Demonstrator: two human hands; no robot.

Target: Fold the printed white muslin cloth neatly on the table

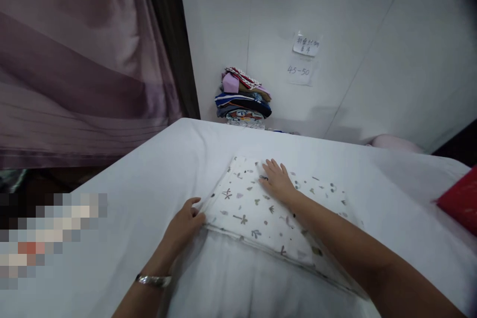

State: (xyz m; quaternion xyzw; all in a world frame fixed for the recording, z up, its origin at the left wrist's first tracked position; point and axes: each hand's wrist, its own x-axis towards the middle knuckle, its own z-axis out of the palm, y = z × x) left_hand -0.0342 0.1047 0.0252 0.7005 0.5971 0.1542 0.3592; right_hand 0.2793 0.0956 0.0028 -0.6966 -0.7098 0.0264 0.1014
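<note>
A white cloth (257, 208) printed with small plant and animal-like shapes lies folded in layers on a white-covered surface. My right hand (278, 181) rests flat on its upper part, fingers spread, and the forearm crosses the right side of the cloth and hides some of it. At the cloth's near left corner is my left hand (184, 223), its fingers curled round the edge with the thumb at the corner. Some of its fingertips are hidden. A silver bracelet (153, 280) circles the left wrist.
The white-covered surface (149, 179) reaches back towards a pale wall, where a stack of folded fabrics (244, 97) stands. Paper notes (306, 44) hang on the wall. A pinkish curtain (85, 69) hangs at left; a red object (460, 201) shows at the right edge.
</note>
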